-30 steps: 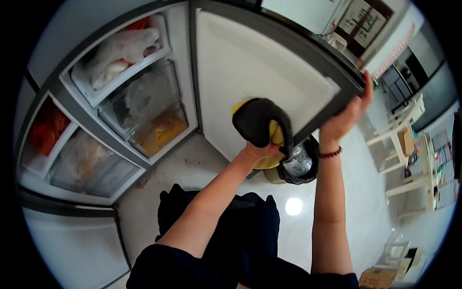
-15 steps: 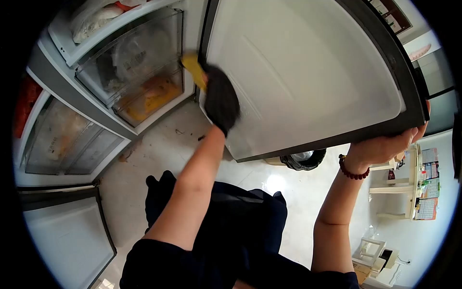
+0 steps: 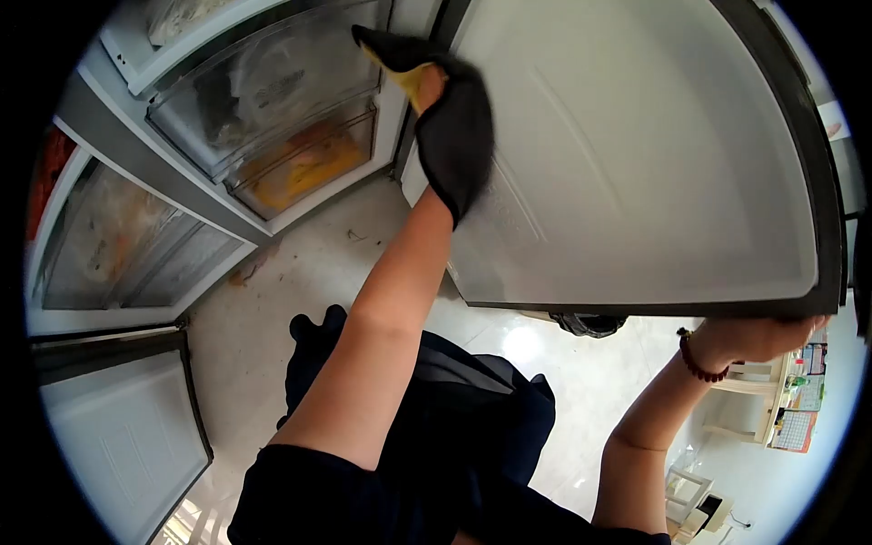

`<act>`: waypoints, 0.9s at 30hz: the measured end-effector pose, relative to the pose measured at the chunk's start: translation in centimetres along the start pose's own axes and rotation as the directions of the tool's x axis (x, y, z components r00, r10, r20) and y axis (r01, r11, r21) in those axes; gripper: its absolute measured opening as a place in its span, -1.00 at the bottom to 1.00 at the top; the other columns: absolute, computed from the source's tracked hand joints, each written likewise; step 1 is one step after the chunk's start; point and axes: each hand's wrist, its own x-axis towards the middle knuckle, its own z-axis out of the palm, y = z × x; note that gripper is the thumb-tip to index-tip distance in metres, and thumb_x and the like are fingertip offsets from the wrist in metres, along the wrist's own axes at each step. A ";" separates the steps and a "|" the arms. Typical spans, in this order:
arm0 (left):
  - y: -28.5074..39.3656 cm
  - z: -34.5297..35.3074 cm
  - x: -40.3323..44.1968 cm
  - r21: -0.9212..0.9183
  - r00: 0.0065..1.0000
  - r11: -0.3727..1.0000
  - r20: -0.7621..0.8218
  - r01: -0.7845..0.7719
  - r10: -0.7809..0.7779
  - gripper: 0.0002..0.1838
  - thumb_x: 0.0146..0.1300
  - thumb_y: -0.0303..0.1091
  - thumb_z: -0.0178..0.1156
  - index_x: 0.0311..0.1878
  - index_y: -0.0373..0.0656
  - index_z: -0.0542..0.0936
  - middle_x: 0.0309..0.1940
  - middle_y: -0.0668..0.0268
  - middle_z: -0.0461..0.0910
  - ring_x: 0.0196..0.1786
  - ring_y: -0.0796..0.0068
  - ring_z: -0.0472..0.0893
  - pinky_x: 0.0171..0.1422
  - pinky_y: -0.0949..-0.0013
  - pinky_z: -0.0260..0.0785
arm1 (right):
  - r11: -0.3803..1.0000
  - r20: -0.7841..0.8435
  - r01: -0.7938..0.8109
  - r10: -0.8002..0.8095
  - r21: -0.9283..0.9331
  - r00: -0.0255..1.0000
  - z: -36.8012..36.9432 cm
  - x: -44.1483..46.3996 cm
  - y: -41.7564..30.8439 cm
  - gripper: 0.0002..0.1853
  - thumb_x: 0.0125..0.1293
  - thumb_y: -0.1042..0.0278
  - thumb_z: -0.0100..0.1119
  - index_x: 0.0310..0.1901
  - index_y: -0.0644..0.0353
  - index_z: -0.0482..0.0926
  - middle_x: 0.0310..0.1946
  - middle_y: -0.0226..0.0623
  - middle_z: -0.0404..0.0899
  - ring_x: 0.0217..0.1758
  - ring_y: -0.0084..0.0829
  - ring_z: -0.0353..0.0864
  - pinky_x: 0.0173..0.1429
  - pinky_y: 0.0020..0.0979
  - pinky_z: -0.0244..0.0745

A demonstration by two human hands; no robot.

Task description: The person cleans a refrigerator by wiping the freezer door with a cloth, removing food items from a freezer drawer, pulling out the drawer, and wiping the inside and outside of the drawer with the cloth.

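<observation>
My left hand (image 3: 431, 88) is closed on a black and yellow cloth (image 3: 461, 136) that drapes over most of the hand, so only a bit of it shows. The cloth lies at the hinge side of an open refrigerator door (image 3: 636, 182), over its white inner panel. With a beaded bracelet (image 3: 704, 361) at the wrist, my right hand (image 3: 758, 341) grips the dark edge of the same door at its outer corner. Its fingertips are partly hidden by the door.
To the left, transparent freezer drawers (image 3: 272, 91) hold bagged food. A second open door (image 3: 127, 436) stands at the lower left. Below the large door is a bin with a black bag (image 3: 589, 324). Shelving (image 3: 772, 391) stands at the right, and bits of debris (image 3: 250, 268) lie on the floor.
My left hand has moved up with the cloth, whose dark corner now flares out to the left. In view, the door and my right hand sit lower and further right.
</observation>
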 end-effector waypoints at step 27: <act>-10.1 1.0 -22.5 0.332 0.962 -0.918 -0.229 0.219 0.147 -0.46 -0.08 -0.34 0.22 0.04 -0.37 0.47 -0.02 -0.07 0.44 0.12 -0.12 0.38 0.32 0.01 0.16 | 0.953 0.032 0.186 -0.199 0.241 0.979 1.9 0.9 2.4 -0.63 0.39 0.30 0.04 0.08 0.42 0.48 -0.19 -0.29 0.63 -0.03 -0.45 0.62 0.01 -0.44 0.60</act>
